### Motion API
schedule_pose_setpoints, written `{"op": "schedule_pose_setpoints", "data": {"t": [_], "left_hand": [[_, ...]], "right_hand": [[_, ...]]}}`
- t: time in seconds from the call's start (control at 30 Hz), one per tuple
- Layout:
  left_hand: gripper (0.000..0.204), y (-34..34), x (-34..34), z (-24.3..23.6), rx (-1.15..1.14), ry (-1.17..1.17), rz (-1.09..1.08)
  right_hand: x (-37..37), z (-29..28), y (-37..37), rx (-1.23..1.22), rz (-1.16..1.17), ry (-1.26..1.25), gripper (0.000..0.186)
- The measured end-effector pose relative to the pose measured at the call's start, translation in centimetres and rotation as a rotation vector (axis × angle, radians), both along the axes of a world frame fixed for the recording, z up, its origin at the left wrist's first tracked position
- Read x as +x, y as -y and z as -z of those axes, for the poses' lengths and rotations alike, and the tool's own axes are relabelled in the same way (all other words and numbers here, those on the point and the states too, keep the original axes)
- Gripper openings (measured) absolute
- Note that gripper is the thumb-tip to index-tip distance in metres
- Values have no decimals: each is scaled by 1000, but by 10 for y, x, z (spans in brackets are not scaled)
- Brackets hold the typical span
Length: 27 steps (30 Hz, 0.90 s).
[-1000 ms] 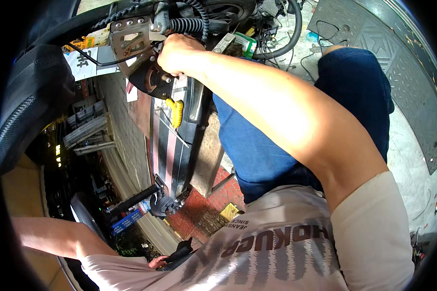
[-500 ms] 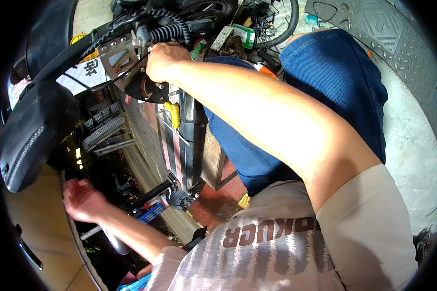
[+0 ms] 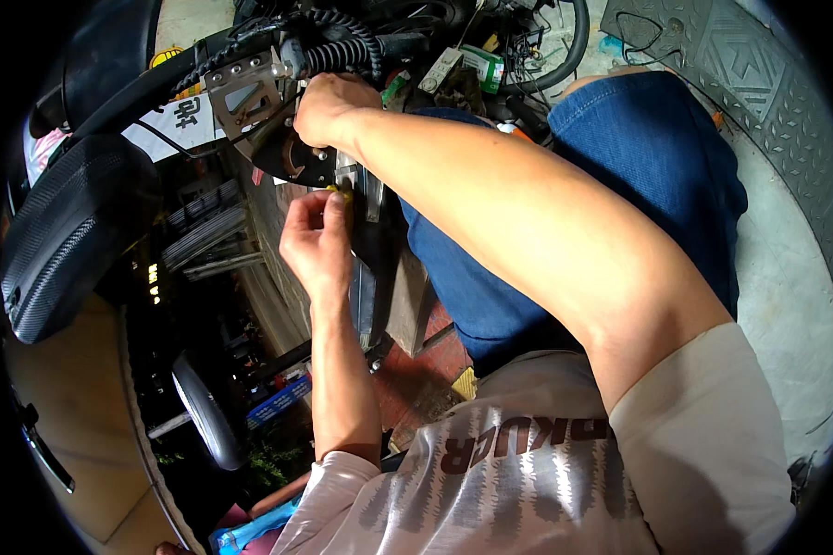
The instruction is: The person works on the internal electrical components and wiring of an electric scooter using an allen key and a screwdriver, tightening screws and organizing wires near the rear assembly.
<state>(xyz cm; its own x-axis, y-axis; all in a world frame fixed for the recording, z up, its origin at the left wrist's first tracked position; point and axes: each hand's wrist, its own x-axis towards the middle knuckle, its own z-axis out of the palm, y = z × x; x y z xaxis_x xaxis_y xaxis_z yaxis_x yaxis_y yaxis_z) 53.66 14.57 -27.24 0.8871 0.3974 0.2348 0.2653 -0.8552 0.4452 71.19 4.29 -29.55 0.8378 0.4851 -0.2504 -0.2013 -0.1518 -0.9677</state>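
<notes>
My right hand [image 3: 335, 104] is curled at the metal bracket and spring end of a scooter-like vehicle; what its fingers grip is hidden behind the hand. Just below it, my left hand [image 3: 317, 245] has thumb and fingers pinched on a yellow-handled tool [image 3: 345, 191], mostly covered by the fingers. A black coil spring [image 3: 342, 57] and a silver bracket plate [image 3: 242, 97] sit by my right hand. Beneath both hands is a curved black plate [image 3: 292, 165] with bolts, and the vehicle's dark body [image 3: 368, 287] runs toward me.
A black textured fender [image 3: 79, 236] juts out at left. A wooden block [image 3: 409, 301] stands beside the vehicle's body. Cables, a green-and-white box [image 3: 483, 67] and a black tyre lie at the back. Patterned metal plate [image 3: 740, 69] covers the far right floor.
My left hand has swung from the lower left up to the yellow-handled tool, which lay loose on the vehicle before. My right hand stays at the bracket; the view has shifted slightly.
</notes>
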Motion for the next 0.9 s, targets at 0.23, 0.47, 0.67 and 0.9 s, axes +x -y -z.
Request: {"op": "schedule_pose_setpoints", "data": {"t": [0.23, 0.47, 0.67, 0.9], "left_hand": [[26, 2, 18, 6, 105, -53, -3], [22, -6, 36, -11, 220, -283, 57], [15, -10, 22, -20, 336, -171, 215], [16, 7, 23, -32, -750, 30, -36]], "right_hand": [[2, -2, -3, -2, -30, -14, 35], [3, 0, -9, -50, 30, 5, 38], [5, 3, -19, -60, 58, 4, 41], [7, 9, -25, -76, 89, 31, 30]]}}
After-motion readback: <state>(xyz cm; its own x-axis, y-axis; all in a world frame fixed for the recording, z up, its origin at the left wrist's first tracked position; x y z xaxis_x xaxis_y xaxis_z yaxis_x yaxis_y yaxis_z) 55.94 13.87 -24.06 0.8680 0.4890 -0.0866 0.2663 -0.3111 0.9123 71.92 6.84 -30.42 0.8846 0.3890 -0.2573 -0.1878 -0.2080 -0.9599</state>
